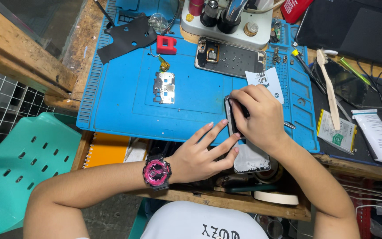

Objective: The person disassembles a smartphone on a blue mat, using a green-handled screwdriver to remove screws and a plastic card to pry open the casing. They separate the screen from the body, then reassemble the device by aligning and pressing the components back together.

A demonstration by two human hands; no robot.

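A blue work mat is spread over the bench so that small parts stay put on it: an opened phone shell is laid at its far edge and a small circuit board near its middle. At the mat's near edge a phone is steadied by the left hand, fingers flat along its side, while the right hand is curled closed over its upper end. What is pinched under those fingers is hidden, and the phone's top is covered.
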